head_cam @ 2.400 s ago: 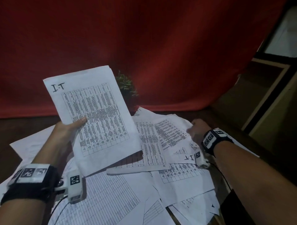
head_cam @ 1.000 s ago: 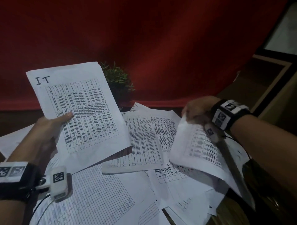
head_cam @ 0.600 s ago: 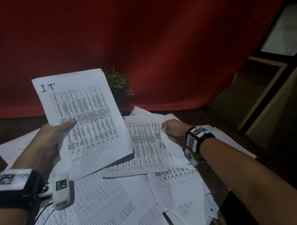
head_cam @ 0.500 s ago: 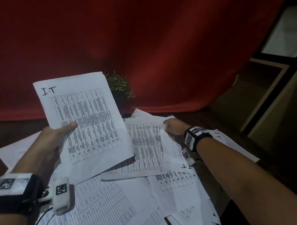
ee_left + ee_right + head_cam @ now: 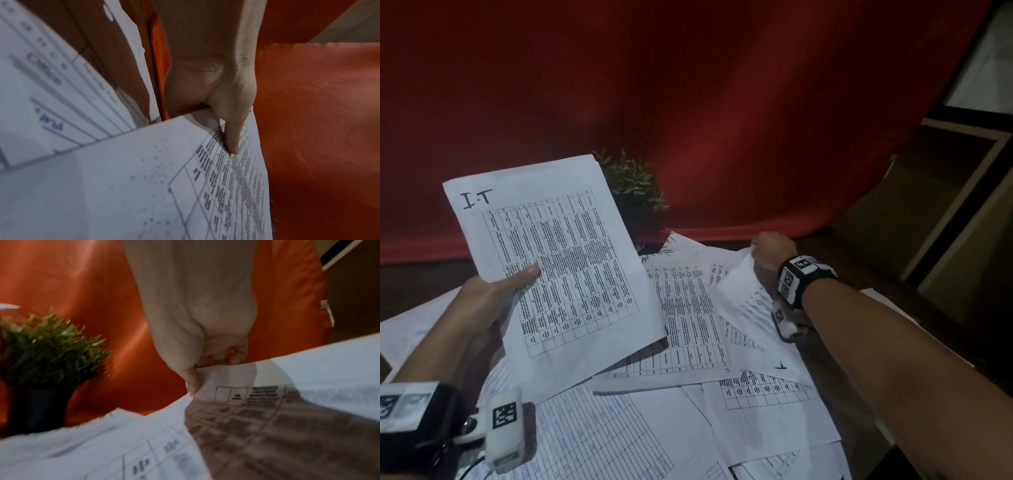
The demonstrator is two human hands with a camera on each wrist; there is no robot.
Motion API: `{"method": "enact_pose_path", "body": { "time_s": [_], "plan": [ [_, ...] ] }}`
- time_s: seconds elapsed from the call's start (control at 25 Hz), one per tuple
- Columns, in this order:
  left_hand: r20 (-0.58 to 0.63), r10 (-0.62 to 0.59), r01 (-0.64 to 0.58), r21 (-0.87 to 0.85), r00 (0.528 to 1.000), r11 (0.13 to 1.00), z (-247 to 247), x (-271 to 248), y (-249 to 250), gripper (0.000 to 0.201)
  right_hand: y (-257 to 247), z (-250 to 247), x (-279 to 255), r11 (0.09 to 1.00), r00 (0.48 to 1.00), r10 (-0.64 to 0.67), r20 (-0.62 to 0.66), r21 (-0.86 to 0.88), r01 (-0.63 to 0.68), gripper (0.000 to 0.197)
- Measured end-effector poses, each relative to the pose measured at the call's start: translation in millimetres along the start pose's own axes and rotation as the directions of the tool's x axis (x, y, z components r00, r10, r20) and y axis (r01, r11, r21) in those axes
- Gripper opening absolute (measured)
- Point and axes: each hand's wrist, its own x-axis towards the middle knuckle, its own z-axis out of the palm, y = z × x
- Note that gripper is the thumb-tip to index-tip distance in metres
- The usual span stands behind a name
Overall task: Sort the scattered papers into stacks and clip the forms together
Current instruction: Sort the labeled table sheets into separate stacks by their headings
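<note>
Head view — hands (image 5: 482,301) (image 5: 770,253) gripping sheets (image 5: 558,267)

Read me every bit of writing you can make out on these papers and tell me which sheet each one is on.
"I.T", handwritten: top corner of the sheet held up by the left hand.
"T", handwritten, partly covered: sheet the right hand pinches by a corner.
"Office", printed: lined form in the left wrist view; blue ink below it is blurred.
Table text on all sheets: too small or blurred to read.
Wristband markers: coded patterns, no words.
</note>
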Motion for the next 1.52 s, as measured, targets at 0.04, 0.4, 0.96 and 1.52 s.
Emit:
{"method": "enact_pose_path", "body": {
  "time_s": [0.04, 0.4, 0.96, 1.52],
  "plan": [
    [0.001, 0.0, 0.0, 0.0, 1.0, 1.0, -0.1, -0.8, 0.6, 0.038, 4.3, -6.9, 3.5, 0.997, 0.997, 0.063, -0.047, 0.055, -0.061, 0.026],
    [-0.022, 0.027, -0.027, -0.007, 0.999, 1.0, 0.6, 0.8, -1.6, 0.057, -21.1, -17.9, 9.2, 0.985, 0.986, -0.14, 0.088, 0.116, 0.13, 0.038],
    [-0.032, 0.027, -0.028, -0.009, 0.999, 1.0, 3.3, 5.9, -6.4, 0.062, -51.3, 4.1, 41.3, 0.946, 0.974, -0.226, 0.015, 0.243, 0.216, 0.017],
    [-0.053, 0.054, -0.046, 0.142, 0.997, 0.989, 62.5, -22.7, 14.4, 0.048, 43.4, -205.4, -58.7, 0.884, 0.873, -0.216, -0.437, 0.293, 0.365, 0.011]
  ]
}}
